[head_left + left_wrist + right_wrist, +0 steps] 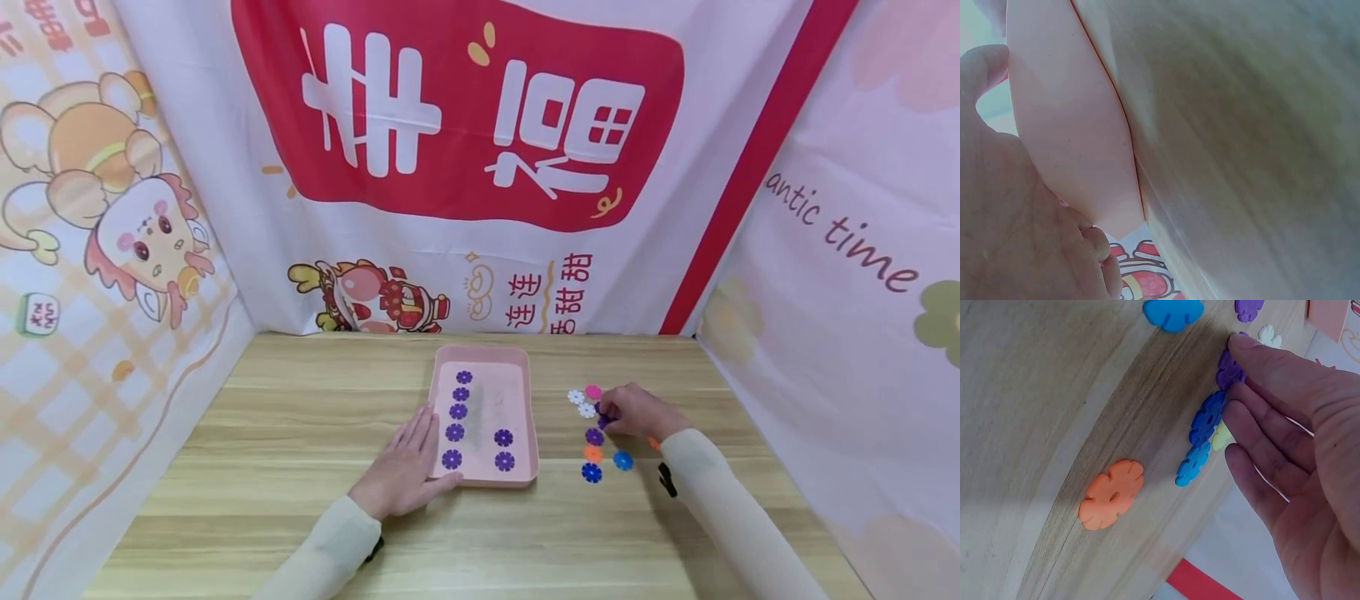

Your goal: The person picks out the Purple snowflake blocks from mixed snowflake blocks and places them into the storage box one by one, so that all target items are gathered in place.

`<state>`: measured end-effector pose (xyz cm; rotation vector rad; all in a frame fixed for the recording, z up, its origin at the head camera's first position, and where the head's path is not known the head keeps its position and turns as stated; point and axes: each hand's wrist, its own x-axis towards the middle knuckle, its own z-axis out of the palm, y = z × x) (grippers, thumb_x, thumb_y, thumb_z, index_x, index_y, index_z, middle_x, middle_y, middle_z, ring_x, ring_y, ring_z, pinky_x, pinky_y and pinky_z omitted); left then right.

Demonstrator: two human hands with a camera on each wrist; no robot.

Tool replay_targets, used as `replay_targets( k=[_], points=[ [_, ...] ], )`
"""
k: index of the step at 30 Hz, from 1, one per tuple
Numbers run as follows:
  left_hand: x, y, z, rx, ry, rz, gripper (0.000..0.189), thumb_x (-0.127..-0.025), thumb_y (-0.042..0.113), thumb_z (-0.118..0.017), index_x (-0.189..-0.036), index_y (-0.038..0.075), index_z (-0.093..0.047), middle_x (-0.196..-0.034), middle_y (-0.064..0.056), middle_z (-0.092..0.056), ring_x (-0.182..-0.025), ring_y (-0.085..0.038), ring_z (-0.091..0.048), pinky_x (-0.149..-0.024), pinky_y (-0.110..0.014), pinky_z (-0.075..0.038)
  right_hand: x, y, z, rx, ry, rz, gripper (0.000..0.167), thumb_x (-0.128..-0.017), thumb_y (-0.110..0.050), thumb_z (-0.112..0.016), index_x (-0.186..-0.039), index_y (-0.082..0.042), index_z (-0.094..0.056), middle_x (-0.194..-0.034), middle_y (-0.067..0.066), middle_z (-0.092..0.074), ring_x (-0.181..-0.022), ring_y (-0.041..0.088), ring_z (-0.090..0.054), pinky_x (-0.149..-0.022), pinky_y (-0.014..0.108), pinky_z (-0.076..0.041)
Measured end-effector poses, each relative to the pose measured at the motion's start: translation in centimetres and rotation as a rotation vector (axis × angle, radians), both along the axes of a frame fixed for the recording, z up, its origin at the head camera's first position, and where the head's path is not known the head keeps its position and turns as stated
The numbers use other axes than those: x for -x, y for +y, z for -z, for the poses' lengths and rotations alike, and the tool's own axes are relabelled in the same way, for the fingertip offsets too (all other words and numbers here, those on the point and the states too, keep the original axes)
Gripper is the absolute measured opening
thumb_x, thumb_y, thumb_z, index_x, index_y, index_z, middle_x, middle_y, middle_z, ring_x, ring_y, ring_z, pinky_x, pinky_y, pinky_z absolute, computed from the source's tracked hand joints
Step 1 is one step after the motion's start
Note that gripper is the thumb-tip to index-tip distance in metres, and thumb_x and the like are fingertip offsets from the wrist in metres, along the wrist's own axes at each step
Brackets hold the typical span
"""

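Observation:
My left hand rests against the near left corner of a pink tray, fingers extended along its left wall and thumb at its front edge. Inside the tray, several purple snowflake discs form a column on the left. Two more purple discs lie at the near right. To the right of the tray, my right hand pinches a purple snowflake disc between thumb and fingers, low over the table. Its curled fingers partly hide the loose pieces behind them.
Loose discs surround the right hand: white, pink, purple, orange, dark blue and light blue. Another orange disc lies by the right wrist. Printed cloth walls the table's back and sides.

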<state>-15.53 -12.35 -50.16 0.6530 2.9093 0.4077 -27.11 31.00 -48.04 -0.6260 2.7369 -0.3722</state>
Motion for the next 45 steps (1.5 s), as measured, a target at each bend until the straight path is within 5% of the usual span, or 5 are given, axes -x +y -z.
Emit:
replay_targets(
  k=[10, 16, 23, 30, 45],
  points=[
    [-0.3, -0.3, -0.2, -0.003, 0.005, -0.005, 0.101, -0.104, 0.068, -0.046, -0.166, -0.006, -0.017, -0.177, -0.024, -0.006, -0.166, -0.04, -0.009, -0.135, -0.055, -0.016, 0.8, -0.2, 0.0, 0.024, -0.094, 0.065, 0.022, -0.09, -0.013, -0.085, -0.109, -0.009, -0.075, -0.099, 0.001, -0.072, -0.091, 0.015, -0.064, -0.093, 0.041, -0.063],
    [-0.1, -0.1, -0.1, -0.016, 0.011, 0.0, 0.102, -0.104, 0.069, -0.046, -0.166, -0.006, -0.017, -0.177, -0.023, -0.004, -0.166, -0.04, -0.008, -0.135, -0.056, -0.015, 0.4, -0.4, -0.6, 0.001, -0.133, 0.095, 0.011, -0.091, -0.011, -0.083, -0.095, -0.014, -0.074, -0.09, -0.002, -0.07, -0.085, 0.016, -0.062, -0.084, 0.035, -0.06],
    [-0.1, -0.1, 0.0, -0.019, 0.004, 0.006, 0.102, -0.104, 0.069, -0.046, -0.166, -0.006, -0.016, -0.177, -0.024, -0.005, -0.166, -0.04, -0.008, -0.135, -0.056, -0.014, 0.9, -0.7, -2.0, -0.039, -0.089, 0.005, 0.011, -0.095, -0.009, -0.079, -0.086, -0.014, -0.074, -0.085, -0.002, -0.071, -0.077, 0.013, -0.061, -0.074, 0.029, -0.058],
    [0.0, -0.2, -0.1, -0.017, -0.009, -0.002, 0.102, -0.104, 0.069, -0.045, -0.166, -0.005, -0.015, -0.177, -0.022, -0.003, -0.166, -0.039, -0.006, -0.136, -0.055, -0.013, 1.9, -2.3, -4.2, -0.059, -0.048, -0.075, 0.008, -0.1, -0.011, -0.073, -0.092, -0.012, -0.077, -0.084, -0.002, -0.072, -0.073, 0.011, -0.061, -0.074, 0.029, -0.058],
    [-0.1, -0.2, 0.0, -0.012, 0.004, -0.002, 0.103, -0.103, 0.069, -0.047, -0.166, -0.006, -0.016, -0.177, -0.023, -0.005, -0.166, -0.04, -0.007, -0.136, -0.055, -0.014, 3.0, -10.1, -8.0, -0.018, 0.008, -0.177, 0.009, -0.101, -0.012, -0.071, -0.094, -0.015, -0.076, -0.089, -0.004, -0.074, -0.081, 0.012, -0.067, -0.08, 0.029, -0.06]
  ],
)
